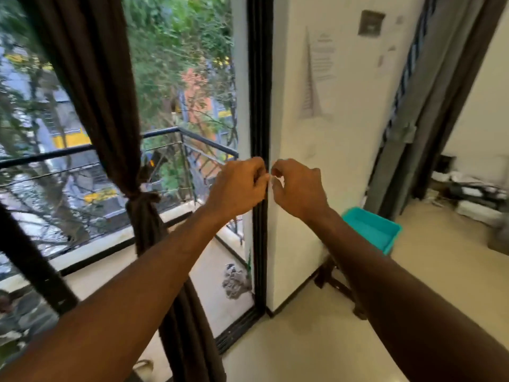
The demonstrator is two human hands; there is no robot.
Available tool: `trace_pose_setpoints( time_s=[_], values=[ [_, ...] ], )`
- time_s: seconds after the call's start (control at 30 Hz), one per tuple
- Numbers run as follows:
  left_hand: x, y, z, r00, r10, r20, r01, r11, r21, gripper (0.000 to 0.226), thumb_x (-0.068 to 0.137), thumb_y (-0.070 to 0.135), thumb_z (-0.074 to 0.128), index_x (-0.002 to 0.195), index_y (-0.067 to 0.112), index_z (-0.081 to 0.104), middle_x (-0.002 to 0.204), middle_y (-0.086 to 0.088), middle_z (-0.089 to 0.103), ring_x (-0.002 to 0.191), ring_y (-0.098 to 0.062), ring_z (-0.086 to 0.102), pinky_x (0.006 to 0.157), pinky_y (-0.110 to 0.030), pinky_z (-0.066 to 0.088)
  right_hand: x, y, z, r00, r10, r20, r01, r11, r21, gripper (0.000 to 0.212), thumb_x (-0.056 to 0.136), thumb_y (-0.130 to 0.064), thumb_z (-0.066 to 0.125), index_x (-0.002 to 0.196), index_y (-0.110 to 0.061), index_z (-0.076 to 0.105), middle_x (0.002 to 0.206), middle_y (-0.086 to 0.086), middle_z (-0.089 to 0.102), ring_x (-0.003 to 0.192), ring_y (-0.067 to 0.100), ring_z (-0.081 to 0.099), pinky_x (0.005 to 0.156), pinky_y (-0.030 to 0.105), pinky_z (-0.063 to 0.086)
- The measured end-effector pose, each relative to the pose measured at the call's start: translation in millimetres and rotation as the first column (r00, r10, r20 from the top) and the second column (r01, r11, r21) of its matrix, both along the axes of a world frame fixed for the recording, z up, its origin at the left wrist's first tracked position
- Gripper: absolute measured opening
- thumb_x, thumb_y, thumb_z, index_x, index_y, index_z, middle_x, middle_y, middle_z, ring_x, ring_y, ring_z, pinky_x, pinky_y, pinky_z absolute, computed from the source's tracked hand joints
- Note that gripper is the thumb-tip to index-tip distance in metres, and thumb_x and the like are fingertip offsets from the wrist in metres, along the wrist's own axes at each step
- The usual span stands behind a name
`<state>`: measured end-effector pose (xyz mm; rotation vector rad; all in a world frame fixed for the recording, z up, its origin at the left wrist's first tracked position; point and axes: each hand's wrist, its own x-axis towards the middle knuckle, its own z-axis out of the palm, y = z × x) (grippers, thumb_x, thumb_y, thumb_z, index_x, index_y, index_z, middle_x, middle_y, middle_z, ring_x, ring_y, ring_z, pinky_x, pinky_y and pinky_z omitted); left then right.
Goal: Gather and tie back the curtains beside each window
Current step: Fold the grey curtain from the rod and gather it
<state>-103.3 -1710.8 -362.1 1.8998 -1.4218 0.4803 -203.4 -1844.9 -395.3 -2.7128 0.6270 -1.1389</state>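
Both forearms reached forward. The left hand [239,183] and right hand [296,186] met at the dark window frame [260,106], fingers curled together and pinching something small and pale; what it was could not be told. Left of them hung the brown curtain [93,78], already gathered and knotted at its tie [141,198]. The cloth looked soft, light and easy to bunch, best grasped mid-height. On the wall beyond, a paper notice [323,59] was too blurred to read.
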Motion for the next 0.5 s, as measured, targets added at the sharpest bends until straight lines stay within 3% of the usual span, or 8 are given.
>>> trace_pose_setpoints(
  time_s=[0.13,0.23,0.33,0.43,0.5],
  values=[
    [-36.1,-65.3,22.2,0.995,-0.004,0.096,-0.010,0.989,0.146,0.022,0.094,0.032,0.061,0.076,0.021,0.054,0.065,0.001,0.056,0.072,-0.028,0.060,0.061,-0.035,0.045,-67.3,-64.8,22.4,0.981,-0.170,-0.090,0.160,0.981,-0.106,0.015,0.096,-0.027,0.053,0.107,-0.021,0.062,0.103,-0.001,0.065,0.091,0.025,0.064,0.086,0.044,0.041],
    [-75.7,-117.1,40.6,0.989,-0.010,0.146,-0.015,0.987,0.163,0.021,0.094,0.034,0.060,0.078,0.021,0.057,0.070,0.000,0.059,0.076,-0.028,0.062,0.064,-0.036,0.047,-121.9,-108.9,49.6,0.962,-0.245,-0.119,0.237,0.968,-0.083,0.013,0.098,-0.028,0.052,0.106,-0.023,0.061,0.101,-0.002,0.066,0.090,0.023,0.064,0.092,0.046,0.045],
    [-130.4,-170.4,56.7,0.983,-0.022,0.182,-0.007,0.988,0.154,0.023,0.096,0.035,0.059,0.077,0.023,0.054,0.074,0.001,0.057,0.072,-0.022,0.058,0.064,-0.032,0.039,-180.8,-152.9,68.8,0.946,-0.300,-0.118,0.288,0.951,-0.112,0.014,0.097,-0.027,0.050,0.103,-0.023,0.062,0.094,-0.002,0.067,0.083,0.021,0.064,0.090,0.048,0.051],
    [-181.4,-221.9,68.2,0.982,-0.029,0.185,-0.001,0.988,0.156,0.023,0.097,0.034,0.059,0.077,0.024,0.052,0.075,0.003,0.057,0.069,-0.019,0.054,0.064,-0.030,0.036,-237.1,-196.1,88.2,0.925,-0.364,-0.108,0.342,0.922,-0.180,0.016,0.098,-0.028,0.048,0.102,-0.022,0.063,0.091,-0.001,0.068,0.081,0.023,0.064,0.080,0.034,0.044],
    [-209.9,-253.9,72.6,0.984,-0.046,0.174,0.020,0.989,0.144,0.026,0.096,0.035,0.060,0.074,0.025,0.050,0.076,0.001,0.059,0.071,-0.022,0.057,0.064,-0.030,0.037,-269.6,-223.6,100.8,0.915,-0.393,-0.094,0.369,0.907,-0.201,0.017,0.098,-0.028,0.047,0.102,-0.022,0.063,0.090,-0.001,0.067,0.080,0.024,0.063,0.080,0.034,0.042]
  ],
)
